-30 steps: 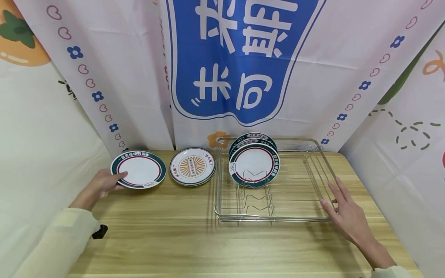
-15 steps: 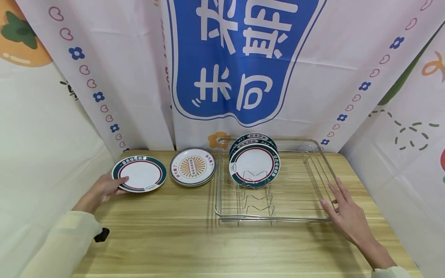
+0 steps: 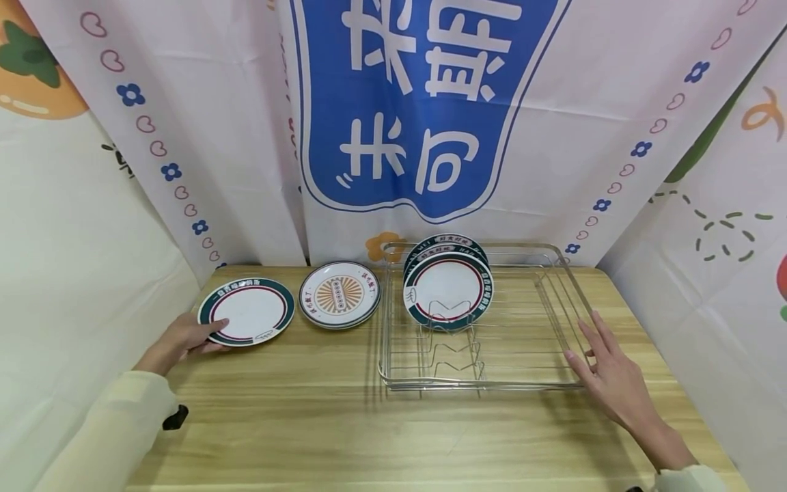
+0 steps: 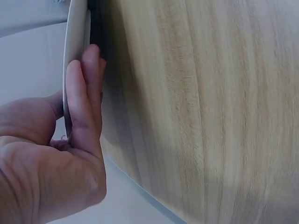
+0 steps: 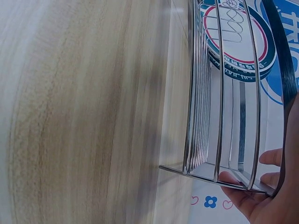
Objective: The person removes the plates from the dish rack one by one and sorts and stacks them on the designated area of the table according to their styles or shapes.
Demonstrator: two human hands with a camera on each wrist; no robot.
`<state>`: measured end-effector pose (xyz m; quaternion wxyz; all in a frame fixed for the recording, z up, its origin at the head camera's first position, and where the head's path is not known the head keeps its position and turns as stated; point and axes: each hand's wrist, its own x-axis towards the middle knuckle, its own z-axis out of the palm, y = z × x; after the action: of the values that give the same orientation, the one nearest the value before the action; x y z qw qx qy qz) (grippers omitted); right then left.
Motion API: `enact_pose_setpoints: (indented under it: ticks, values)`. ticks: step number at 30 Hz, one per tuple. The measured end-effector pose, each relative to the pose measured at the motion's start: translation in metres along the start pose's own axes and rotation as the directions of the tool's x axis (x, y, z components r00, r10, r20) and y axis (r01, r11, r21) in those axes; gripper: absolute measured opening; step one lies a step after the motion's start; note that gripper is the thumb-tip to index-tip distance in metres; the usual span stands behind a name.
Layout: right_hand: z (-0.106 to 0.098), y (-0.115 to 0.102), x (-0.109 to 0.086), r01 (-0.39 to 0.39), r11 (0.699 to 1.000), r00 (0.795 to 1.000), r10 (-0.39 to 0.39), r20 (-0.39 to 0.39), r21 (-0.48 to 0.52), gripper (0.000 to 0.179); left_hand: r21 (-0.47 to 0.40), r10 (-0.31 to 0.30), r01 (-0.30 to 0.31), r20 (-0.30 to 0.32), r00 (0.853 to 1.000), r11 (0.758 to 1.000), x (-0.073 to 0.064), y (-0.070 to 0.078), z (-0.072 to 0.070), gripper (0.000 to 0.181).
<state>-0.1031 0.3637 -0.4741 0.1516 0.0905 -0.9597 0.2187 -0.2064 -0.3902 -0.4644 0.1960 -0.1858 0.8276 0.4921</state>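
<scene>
In the head view my left hand (image 3: 184,336) holds a white plate (image 3: 252,311) with a green rim and red ring by its left edge. The thumb lies on top and the fingers (image 4: 83,105) run flat along the underside. Beside that plate, a short stack of sunburst-patterned plates (image 3: 340,295) rests on the table. My right hand (image 3: 615,376) rests over the right end of a wire dish rack (image 3: 522,388), fingers fairly straight and spread, thumb at the rack's front corner. Several green-rimmed plates (image 3: 449,290) stand upright in the rack's left part.
The wooden table (image 3: 307,424) stretches in front of the rack. Printed white cloth (image 3: 246,137) hangs behind and at both sides, close to the table's edges. Wire dividers (image 3: 458,355) stand in front of the upright plates.
My left hand and its plate have come slightly down and toward me. The right hand stays on the rack, and the other plates have not moved.
</scene>
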Motion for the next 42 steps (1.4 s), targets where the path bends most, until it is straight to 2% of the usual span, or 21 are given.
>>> enact_pose_setpoints:
  ticks: [4, 11, 17, 24, 30, 34, 37, 40, 42]
  values:
    - [0.000, 0.000, 0.001, -0.006, 1.000, 1.000, 0.006, 0.009, 0.002, 0.065, 0.031, -0.022, 0.023, -0.018, 1.000, 0.999, 0.001, -0.002, -0.001, 0.057]
    - [0.002, -0.001, 0.003, -0.010, 1.000, 1.000, 0.010, 0.016, 0.001, 0.066, 0.162, -0.041, 0.050, -0.058, 0.997, 0.986, 0.004, -0.008, -0.005, 0.039]
    - [0.001, -0.002, 0.003, -0.012, 1.000, 1.000, 0.012, 0.015, -0.001, 0.066, 0.284, -0.012, 0.031, -0.067, 0.998, 0.958, 0.009, -0.015, -0.007, 0.045]
    - [0.001, -0.003, 0.003, -0.011, 1.000, 1.000, 0.011, 0.014, -0.004, 0.066, 0.357, 0.026, -0.002, -0.061, 0.998, 0.934, 0.012, -0.021, -0.006, 0.048]
    - [0.000, -0.003, 0.002, -0.006, 1.000, 1.000, 0.006, 0.006, -0.002, 0.066, 0.454, 0.069, -0.022, -0.086, 0.994, 0.891, 0.007, -0.016, -0.009, 0.054]
    - [0.000, -0.003, 0.001, -0.009, 1.000, 1.000, 0.009, 0.006, -0.001, 0.066, 0.539, 0.081, -0.017, -0.095, 0.992, 0.842, 0.004, -0.013, -0.014, 0.059]
    - [-0.001, -0.003, 0.001, -0.012, 1.000, 1.000, 0.012, 0.007, -0.004, 0.066, 0.573, 0.083, -0.015, -0.092, 0.992, 0.819, 0.003, -0.012, -0.018, 0.061]
    - [-0.001, -0.003, 0.001, -0.016, 1.000, 1.000, 0.016, 0.010, -0.005, 0.066, 0.567, 0.075, -0.007, -0.096, 0.993, 0.824, 0.002, -0.010, -0.022, 0.061]
    - [-0.001, -0.003, 0.001, -0.016, 1.000, 1.000, 0.016, 0.010, -0.006, 0.066, 0.575, 0.082, -0.010, -0.100, 0.992, 0.818, 0.001, -0.008, -0.025, 0.063]
